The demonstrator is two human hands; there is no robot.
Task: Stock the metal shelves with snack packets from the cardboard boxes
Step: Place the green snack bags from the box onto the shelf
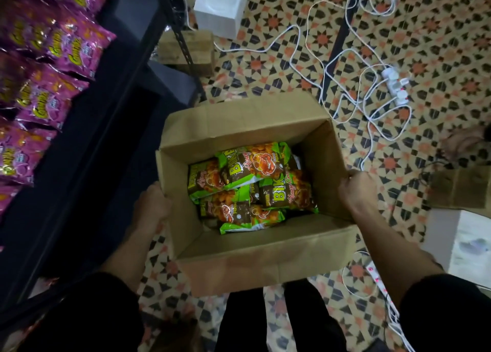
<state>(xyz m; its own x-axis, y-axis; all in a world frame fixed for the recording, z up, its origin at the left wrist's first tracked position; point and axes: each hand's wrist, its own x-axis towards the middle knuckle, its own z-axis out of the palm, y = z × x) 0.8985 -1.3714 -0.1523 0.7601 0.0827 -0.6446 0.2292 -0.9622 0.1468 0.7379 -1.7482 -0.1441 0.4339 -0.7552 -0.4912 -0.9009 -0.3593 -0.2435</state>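
An open cardboard box (255, 261) hangs above the patterned floor between my two hands. My left hand (151, 208) grips its left wall and my right hand (358, 189) grips its right wall, fingers curled over the rim. Inside lie several green and orange snack packets (252, 187), piled loosely at the bottom. To the left stands the dark metal shelf (87, 171), its top level lined with several pink snack packets (45, 67).
White cables and a power strip (393, 86) sprawl over the floor at upper right. A white box (220, 8) sits at top centre, a brown carton (186, 51) beside the shelf post, more cardboard (457, 189) and a white box (467, 242) at right.
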